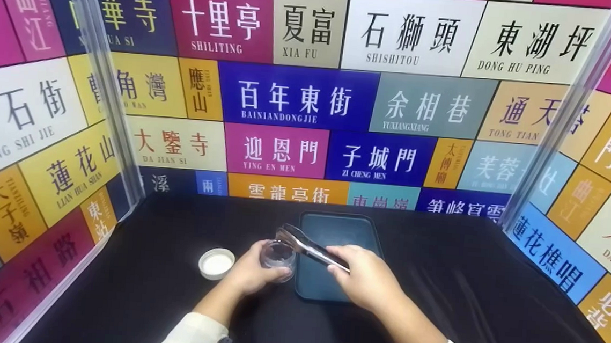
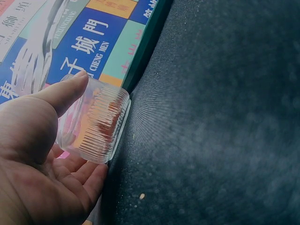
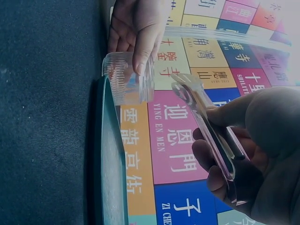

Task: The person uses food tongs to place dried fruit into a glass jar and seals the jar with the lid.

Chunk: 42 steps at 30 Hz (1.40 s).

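Observation:
My left hand grips a clear ribbed jar that stands upright beside the tray's left edge, thumb on one side and fingers round the other. In the left wrist view the open-topped jar looks see-through, with the coloured wall showing behind it. Metal tongs are held in my right hand, thumb on one arm and fingers on the other. Their tips are over the jar's mouth in the head view; the right wrist view shows the tongs above the rim, with nothing visible between the tips.
A dark teal tray lies right of the jar, under the right hand. Left of the left hand, a round white lid rests on the black cloth. Printed panels with clear corner posts enclose the table.

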Tool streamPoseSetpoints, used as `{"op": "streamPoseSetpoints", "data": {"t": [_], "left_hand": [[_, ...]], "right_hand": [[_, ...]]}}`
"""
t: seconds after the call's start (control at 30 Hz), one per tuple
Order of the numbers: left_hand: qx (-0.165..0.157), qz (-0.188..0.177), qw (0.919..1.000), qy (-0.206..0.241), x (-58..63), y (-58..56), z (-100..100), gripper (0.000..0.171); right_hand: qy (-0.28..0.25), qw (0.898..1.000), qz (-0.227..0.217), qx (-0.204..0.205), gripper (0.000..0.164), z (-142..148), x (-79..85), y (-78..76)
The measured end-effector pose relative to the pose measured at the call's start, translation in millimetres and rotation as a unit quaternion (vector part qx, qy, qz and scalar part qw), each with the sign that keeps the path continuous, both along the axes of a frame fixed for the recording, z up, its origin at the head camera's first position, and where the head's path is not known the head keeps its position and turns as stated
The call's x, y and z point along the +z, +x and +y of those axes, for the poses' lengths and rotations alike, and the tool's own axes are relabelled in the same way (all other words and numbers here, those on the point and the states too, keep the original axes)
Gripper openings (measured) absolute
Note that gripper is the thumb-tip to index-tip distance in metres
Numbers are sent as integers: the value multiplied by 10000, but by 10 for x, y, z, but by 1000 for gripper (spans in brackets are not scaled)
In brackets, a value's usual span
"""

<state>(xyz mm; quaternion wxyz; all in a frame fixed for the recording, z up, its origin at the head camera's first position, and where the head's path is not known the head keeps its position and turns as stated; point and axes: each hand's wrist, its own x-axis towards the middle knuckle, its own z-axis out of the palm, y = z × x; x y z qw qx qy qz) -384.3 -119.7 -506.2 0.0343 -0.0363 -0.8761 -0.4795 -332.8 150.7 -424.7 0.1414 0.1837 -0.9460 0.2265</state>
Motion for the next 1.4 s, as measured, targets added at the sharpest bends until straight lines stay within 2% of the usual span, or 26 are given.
{"op": "streamPoseSetpoints", "data": {"t": [0.23,0.77,1.0,1.23,1.4], "left_hand": [[3,-2,10000,12,18,2,1,95],[-6,-15,10000,17,28,7,11,96],[13,-19,10000,-70,25,3,12,95],[3,6,10000,10,23,7,8,96],[-48,21,10000,83,23,14,7,96]], "right_hand": [[-52,9996,-154,-221,53,6,6,-21],[-363,9978,-314,-458,54,112,8,-124],[-552,9962,-308,-597,54,246,-20,-227],[-696,9906,-708,-940,57,407,-42,-348],[-740,9865,-840,-1193,59,546,-77,-444]]}}
